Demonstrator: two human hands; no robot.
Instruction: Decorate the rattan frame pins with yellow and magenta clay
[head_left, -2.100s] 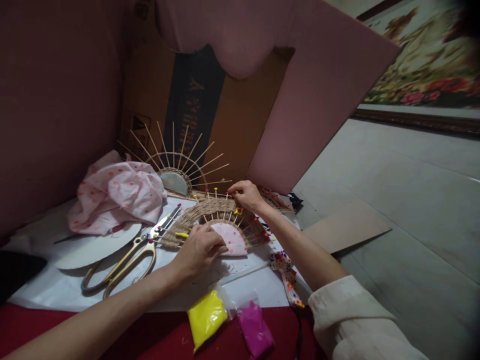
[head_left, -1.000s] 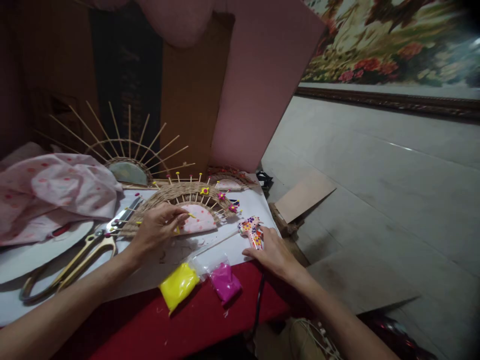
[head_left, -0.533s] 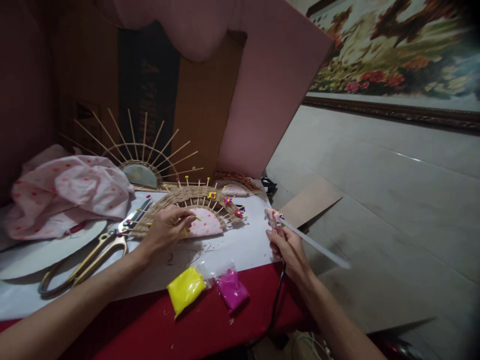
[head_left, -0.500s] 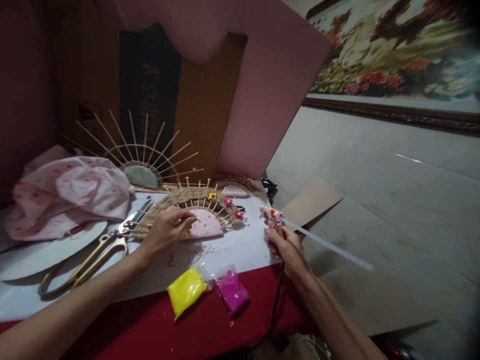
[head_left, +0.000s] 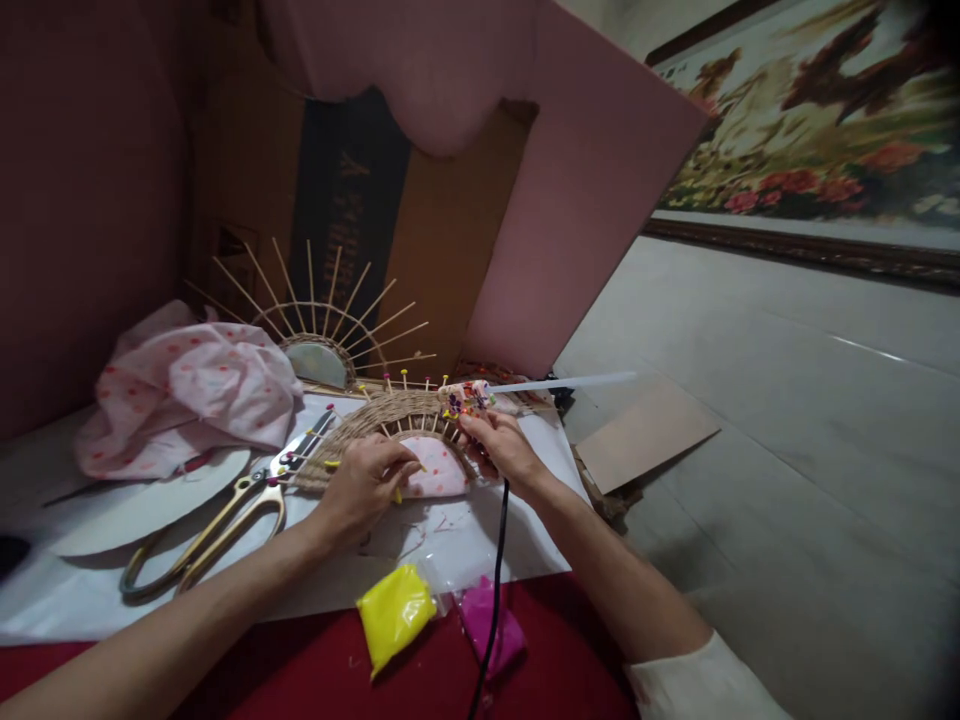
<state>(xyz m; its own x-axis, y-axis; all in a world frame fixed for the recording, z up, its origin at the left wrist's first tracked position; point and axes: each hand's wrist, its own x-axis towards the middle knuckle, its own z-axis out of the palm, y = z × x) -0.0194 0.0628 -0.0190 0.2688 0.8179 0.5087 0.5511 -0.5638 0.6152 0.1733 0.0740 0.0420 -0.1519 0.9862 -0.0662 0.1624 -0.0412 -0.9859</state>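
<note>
My right hand [head_left: 499,445] is wrapped round a flower-patterned glue gun [head_left: 466,396], with a long translucent glue stick [head_left: 562,383] pointing out to the right and a black cord [head_left: 495,590] hanging down. The gun is over the right part of a woven half-round fan shape [head_left: 352,425], whose sticks end in yellow and pink tips. Fingers pinched, my left hand [head_left: 367,480] is in front of its dotted pink centre [head_left: 433,468]. Small yellow bits show at those fingertips; their kind is too small to make out.
Gold-handled scissors [head_left: 225,535] and a white oval sheet [head_left: 161,510] lie left, before bunched dotted cloth [head_left: 199,385]. Yellow [head_left: 396,612] and magenta [head_left: 491,630] clay-like packets lie at the front. Behind stands a bare-spoked half-round frame [head_left: 319,365] against a cardboard box [head_left: 450,200].
My right hand has brought the glue gun leftward, from beside the woven piece to over its right part. My left hand stays pinched near the dotted centre. The view has shifted slightly.
</note>
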